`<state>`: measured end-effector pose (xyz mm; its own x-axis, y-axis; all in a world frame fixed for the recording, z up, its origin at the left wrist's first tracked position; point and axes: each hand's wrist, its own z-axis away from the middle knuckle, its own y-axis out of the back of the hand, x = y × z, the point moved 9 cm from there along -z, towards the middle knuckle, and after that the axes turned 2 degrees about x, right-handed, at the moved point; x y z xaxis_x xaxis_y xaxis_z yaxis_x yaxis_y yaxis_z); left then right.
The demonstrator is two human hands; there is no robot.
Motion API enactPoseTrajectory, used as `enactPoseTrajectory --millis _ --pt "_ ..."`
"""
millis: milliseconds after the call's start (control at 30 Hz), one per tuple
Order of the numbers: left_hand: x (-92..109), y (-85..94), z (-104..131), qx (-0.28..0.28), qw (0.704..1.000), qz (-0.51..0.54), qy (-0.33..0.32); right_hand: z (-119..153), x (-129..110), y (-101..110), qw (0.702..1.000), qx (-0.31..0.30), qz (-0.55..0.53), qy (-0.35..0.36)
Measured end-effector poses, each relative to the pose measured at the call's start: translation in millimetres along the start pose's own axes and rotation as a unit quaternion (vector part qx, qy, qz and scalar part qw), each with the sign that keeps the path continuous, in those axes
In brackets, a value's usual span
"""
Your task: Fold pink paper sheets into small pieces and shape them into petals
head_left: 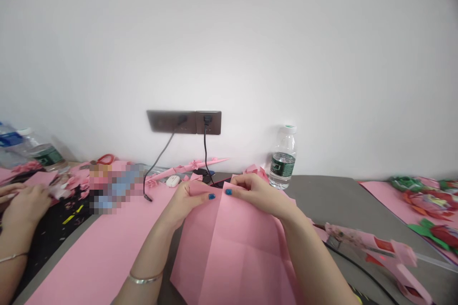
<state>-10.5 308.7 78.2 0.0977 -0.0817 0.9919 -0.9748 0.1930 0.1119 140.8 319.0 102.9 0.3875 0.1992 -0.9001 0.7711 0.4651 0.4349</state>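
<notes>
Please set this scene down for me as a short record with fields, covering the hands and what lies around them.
Left hand: the left hand pinches the top edge of a creased pink sheet
Right hand: the right hand pinches the same edge, just beside the left
On the table, left: a larger pink sheet
Behind the hands: a clear bottle, upright, capped
Right side: a pink-wrapped glue gun; farther right, paper flowers
Wall: a dark socket panel
Far left: a co-worker's hand
</notes>
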Motion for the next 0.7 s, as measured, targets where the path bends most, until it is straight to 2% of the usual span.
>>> enactPoseTrajectory --millis 100,200,267,367,567,700 --pt "-8 3.0 2 0.021 0.998 0.042 0.042 0 0 2 1.0 0.009 0.005 0.0" --pt "-16 -0.7 4 0.017 0.99 0.107 0.091 0 -1 3 1.0 0.006 0.014 0.008" --pt "-17 -2.7 4 0.012 0.988 0.116 0.097 0 -2 3 1.0 -0.001 0.015 0.013" --pt "-14 -2.4 2 0.011 0.993 0.091 0.074 1 -1 3 1.0 -0.006 0.009 0.014" --pt "6 8.9 -1 0.057 0.997 -0.039 -0.02 -1 4 4 1.0 0.005 -0.007 0.01" --pt "14 11.8 1 0.051 0.997 -0.04 -0.047 -3 6 6 1.0 0.018 -0.016 0.011"
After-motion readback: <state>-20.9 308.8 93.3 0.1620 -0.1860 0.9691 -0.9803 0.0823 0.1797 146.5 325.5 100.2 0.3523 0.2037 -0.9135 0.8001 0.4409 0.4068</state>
